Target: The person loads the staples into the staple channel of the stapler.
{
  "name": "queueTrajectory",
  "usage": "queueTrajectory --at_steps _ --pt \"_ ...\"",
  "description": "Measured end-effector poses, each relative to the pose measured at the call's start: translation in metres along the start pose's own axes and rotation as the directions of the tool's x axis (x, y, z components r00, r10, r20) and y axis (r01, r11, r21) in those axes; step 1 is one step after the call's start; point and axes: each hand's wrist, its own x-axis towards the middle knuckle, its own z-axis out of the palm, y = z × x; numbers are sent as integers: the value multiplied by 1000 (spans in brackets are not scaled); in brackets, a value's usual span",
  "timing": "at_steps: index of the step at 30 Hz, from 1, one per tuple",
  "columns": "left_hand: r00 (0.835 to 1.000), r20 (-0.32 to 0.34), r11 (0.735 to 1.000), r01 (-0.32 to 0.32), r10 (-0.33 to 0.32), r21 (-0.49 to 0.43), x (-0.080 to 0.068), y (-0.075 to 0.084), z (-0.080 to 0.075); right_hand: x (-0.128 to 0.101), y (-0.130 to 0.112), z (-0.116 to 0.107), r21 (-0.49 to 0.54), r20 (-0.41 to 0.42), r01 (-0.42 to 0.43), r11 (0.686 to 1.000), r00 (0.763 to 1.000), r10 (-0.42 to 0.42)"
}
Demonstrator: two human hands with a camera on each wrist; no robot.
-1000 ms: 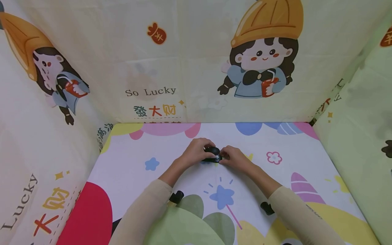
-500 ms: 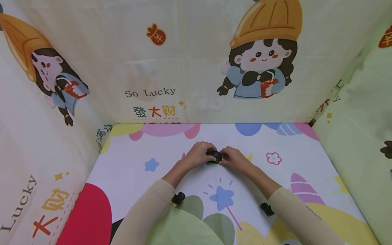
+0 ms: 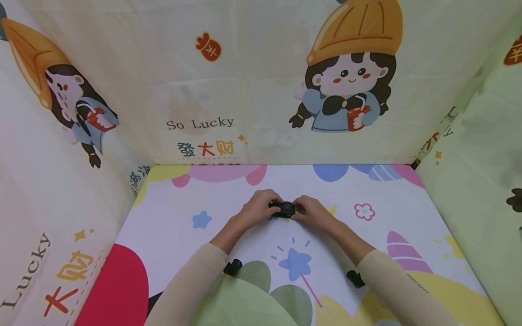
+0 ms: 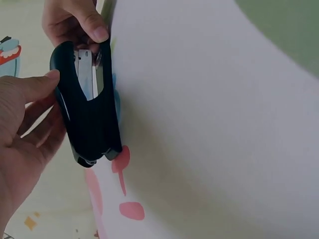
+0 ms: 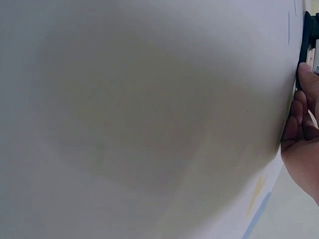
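I hold a black stapler [image 3: 282, 209] between both hands at the middle of the patterned surface [image 3: 367, 235]. My left hand [image 3: 258, 208] curls its fingers around the stapler's rear end, and my right hand [image 3: 311, 212] pinches the front end, thumb on top. The stapler rests on the surface.

Small black plastic stapler [image 3: 283, 208] sits flat on the cartoon-print counter [image 3: 367, 235], roughly mid-counter, lying crosswise. From the left wrist view [image 4: 89, 114] it's a rounded, glossy body with a cutout on top showing the silver metal staple channel [image 4: 85, 74] inside. Looks closed.
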Motion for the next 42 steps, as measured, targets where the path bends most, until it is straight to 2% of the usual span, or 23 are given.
queueTrajectory --at_steps 14,22,36,42 --pt "999 5 998 50 -50 45 0 5 6 2 1 1 -2 16 -4 1000 1000 4" --pt "999 6 993 46 -47 105 1 8 8 3 -1 1 -10 15 5 1000 1000 -5" --pt "999 15 994 32 -33 103 1 7 10 1 0 2 0 32 -21 1000 999 21" --pt "1000 -1 997 25 -25 79 0 7 8 -1 -2 -1 11 21 -34 999 999 34"
